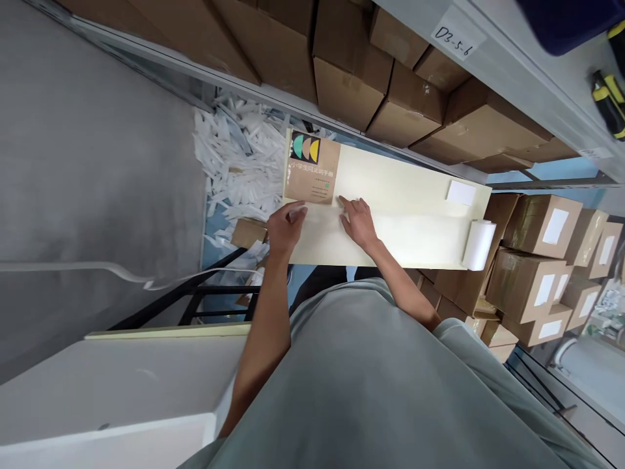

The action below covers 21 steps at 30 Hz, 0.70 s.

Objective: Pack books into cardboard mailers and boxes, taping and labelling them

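A brown book with green, tan and yellow half-circles on a dark panel lies flat at the left end of the cream tabletop. A thin, see-through strip, which looks like clear plastic film, shows along its near edge. At the book's near left corner, my left hand is pinched on what seems to be this film. My right hand rests by the near right corner, index finger stretched out and the other fingers loosely bent, with nothing seen in it.
A white roll and a small white card are at the table's right end. White paper scraps are heaped beyond the left end. Cardboard boxes fill the shelf behind, and more boxes are stacked at right.
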Motion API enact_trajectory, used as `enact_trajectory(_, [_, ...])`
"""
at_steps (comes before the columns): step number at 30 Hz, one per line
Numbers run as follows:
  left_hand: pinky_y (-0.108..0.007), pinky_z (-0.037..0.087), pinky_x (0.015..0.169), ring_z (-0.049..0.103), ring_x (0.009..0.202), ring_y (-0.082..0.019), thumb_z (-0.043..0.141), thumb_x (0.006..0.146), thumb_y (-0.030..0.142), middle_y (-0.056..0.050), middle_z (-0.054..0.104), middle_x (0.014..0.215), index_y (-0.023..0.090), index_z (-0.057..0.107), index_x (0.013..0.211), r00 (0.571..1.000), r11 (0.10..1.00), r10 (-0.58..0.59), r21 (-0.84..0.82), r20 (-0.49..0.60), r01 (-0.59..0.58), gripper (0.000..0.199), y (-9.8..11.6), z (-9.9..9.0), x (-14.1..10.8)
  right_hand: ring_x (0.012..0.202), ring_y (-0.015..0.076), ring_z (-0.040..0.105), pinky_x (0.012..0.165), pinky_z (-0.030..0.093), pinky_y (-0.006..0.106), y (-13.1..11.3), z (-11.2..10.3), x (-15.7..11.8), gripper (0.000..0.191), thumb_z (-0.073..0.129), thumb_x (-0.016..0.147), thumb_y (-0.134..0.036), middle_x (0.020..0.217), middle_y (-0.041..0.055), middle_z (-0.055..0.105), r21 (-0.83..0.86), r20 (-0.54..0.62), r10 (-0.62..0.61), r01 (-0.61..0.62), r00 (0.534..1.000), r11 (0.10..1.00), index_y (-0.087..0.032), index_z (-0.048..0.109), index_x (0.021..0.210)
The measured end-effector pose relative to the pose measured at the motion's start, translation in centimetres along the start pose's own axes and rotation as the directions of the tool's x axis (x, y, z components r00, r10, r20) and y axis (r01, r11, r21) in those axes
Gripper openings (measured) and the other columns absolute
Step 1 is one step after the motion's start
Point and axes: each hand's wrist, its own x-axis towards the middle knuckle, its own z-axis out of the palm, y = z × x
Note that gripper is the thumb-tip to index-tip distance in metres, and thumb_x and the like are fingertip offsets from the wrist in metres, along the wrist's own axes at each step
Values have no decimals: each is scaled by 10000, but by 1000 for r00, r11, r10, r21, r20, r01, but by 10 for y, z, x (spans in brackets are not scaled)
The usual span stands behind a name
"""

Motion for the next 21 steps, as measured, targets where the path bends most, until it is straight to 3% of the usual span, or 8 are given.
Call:
enact_trajectory(3, [-341, 596, 943, 743, 1020, -248, 671, 981, 487, -87, 811, 1142, 196, 818, 1229, 998, 995, 62, -79, -28, -64, 410, 2, -4, 6, 1569, 343, 520, 1388, 373, 638, -11, -8, -18, 576, 385, 1182, -257, 1571, 205, 628, -16, -174, 67, -71, 982, 997, -179, 447, 1749])
enact_trajectory(5, [-354, 596, 953, 739, 1012, -245, 702, 966, 451, -88, 797, 1148, 199, 804, 1231, 998, 996, 46, -70, -53, -50, 380, 0, -8, 14, 1699, 369, 367, 1386, 374, 635, -19, -9, -29, 570, 401, 1192, -306, 1736, 226, 493, -50, -217, 92, -105, 972, 993, -164, 460, 1742])
enact_trajectory(7, [-380, 594, 974, 726, 1011, -253, 761, 931, 405, -97, 768, 1167, 196, 773, 1268, 997, 1000, 9, -6, -82, -9, 397, -2, -9, 28, 1756, 379, 270, 1395, 360, 630, -26, -3, -36, 574, 431, 1192, -346, 1829, 210, 388, -74, -146, 80, -91, 986, 993, -171, 477, 1737])
enact_trajectory(10, [-457, 562, 1084, 697, 1110, -304, 845, 871, 377, -147, 705, 1291, 175, 724, 1309, 989, 990, -8, 138, -147, 29, 497, 3, -5, 55, 1772, 388, 243, 1398, 358, 621, -31, 13, -33, 600, 445, 1190, -374, 1884, 198, 299, -58, 20, 74, -73, 997, 996, -165, 470, 1751])
enact_trajectory(12, [-514, 504, 1185, 663, 1230, -360, 861, 857, 378, -180, 677, 1336, 162, 709, 1276, 987, 976, 5, 217, -162, 30, 495, 11, 2, 72, 1775, 398, 239, 1399, 348, 620, -31, 25, -25, 623, 467, 1182, -355, 1900, 210, 251, -40, 71, 90, -87, 993, 995, -147, 444, 1768])
enact_trajectory(16, [-589, 419, 1280, 596, 1376, -450, 889, 800, 360, -237, 660, 1344, 138, 671, 1227, 987, 955, -36, 286, -155, 79, 527, 26, 22, 97, 1769, 414, 252, 1391, 339, 634, -28, 45, -14, 657, 536, 1157, -327, 1897, 241, 231, -14, 44, 133, -133, 990, 991, -130, 428, 1774])
enact_trajectory(21, [-684, 470, 1214, 629, 1353, -494, 910, 710, 325, -273, 672, 1365, 152, 615, 1213, 975, 945, -183, 250, -129, 210, 608, 25, 29, 119, 1784, 385, 224, 1404, 312, 602, -27, 62, -14, 658, 510, 1167, -335, 1883, 259, 259, 16, -2, 149, -149, 989, 989, -85, 415, 1768])
